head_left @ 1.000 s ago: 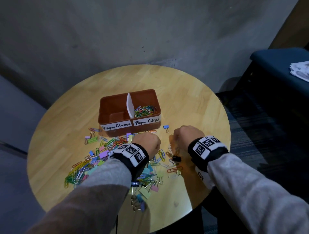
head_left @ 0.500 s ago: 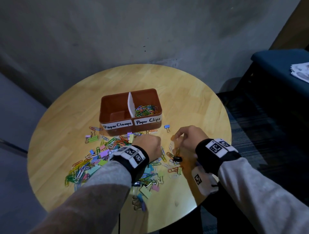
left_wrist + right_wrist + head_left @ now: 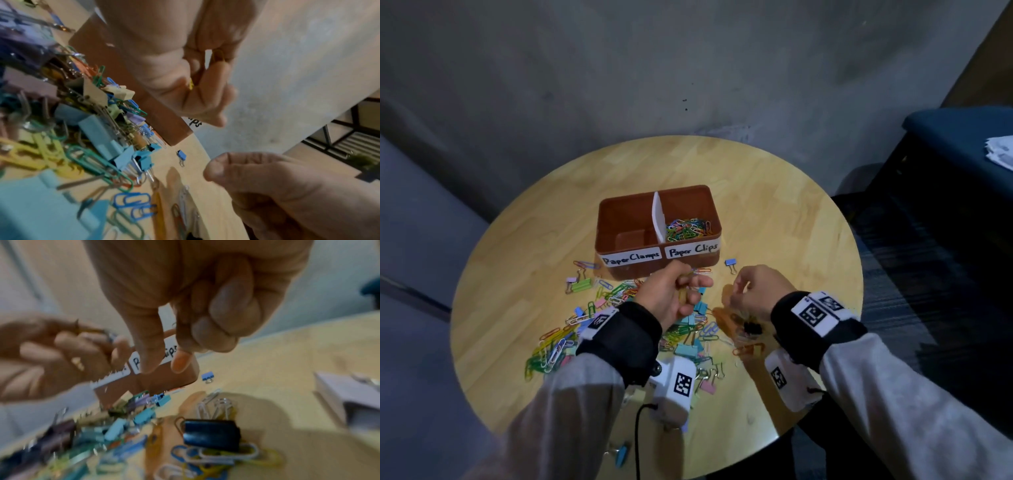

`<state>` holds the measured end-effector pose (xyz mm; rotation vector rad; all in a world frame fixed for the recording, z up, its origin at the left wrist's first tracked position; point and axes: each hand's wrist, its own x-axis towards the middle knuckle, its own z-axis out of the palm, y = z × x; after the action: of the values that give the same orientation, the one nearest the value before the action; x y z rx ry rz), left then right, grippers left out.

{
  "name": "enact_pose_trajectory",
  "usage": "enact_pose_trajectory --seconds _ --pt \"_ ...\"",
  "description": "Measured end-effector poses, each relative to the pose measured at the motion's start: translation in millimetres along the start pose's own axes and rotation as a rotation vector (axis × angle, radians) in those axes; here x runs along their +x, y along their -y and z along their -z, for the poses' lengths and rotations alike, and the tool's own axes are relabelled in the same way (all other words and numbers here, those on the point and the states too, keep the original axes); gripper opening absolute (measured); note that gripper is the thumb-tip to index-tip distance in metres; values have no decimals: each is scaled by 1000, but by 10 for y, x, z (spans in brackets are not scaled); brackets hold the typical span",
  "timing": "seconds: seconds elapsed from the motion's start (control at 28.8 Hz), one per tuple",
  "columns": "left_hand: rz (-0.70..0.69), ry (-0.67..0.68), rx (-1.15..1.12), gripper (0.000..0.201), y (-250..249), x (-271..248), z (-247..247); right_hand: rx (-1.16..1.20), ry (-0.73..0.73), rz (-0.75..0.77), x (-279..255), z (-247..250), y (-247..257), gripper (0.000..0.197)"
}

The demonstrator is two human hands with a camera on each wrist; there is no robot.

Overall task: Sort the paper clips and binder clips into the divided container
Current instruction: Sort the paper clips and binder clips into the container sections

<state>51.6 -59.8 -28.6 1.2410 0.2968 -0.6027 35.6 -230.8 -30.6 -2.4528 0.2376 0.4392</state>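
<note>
The brown divided container (image 3: 619, 219) stands mid-table, labelled "Paper Clamps" on the left and "Paper Clips" on the right. Coloured paper clips (image 3: 688, 228) lie in its right half. My left hand (image 3: 678, 291) is raised just before the box, fingers curled round a few paper clips (image 3: 191, 84). My right hand (image 3: 753, 287) hovers beside it over a black binder clip (image 3: 211, 433); three fingers are curled, thumb and forefinger point down, and no clip shows between them. A mixed pile of clips (image 3: 592, 322) spreads under both wrists.
A small blue binder clip (image 3: 730, 263) lies alone right of the box. Another blue one (image 3: 623, 452) sits near the round wooden table's (image 3: 791, 222) front edge. A dark blue seat (image 3: 959, 137) with papers (image 3: 1001, 154) stands at the right. A grey wall lies behind.
My left hand has lifted off the pile and rolled palm-up with clips in it. My right hand has risen from the pile and moved slightly toward the box.
</note>
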Motion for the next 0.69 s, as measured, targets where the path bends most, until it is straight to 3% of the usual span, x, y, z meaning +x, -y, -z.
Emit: enact_pose_trajectory --seconds 0.1,0.21,0.31,0.52,0.69 --pt "32 51 -46 29 1 -84 -13 -311 72 13 -10 -75 116 20" --pt "41 94 -28 26 22 -152 -10 -462 92 10 -21 -212 176 25" --pt "41 118 -27 26 59 -217 22 -495 102 12 -35 -325 179 28" --pt "20 81 -27 31 68 -287 147 -507 129 33 -25 -376 203 6" --pt "16 69 46 24 20 -311 203 -487 164 9 -31 -288 169 9"
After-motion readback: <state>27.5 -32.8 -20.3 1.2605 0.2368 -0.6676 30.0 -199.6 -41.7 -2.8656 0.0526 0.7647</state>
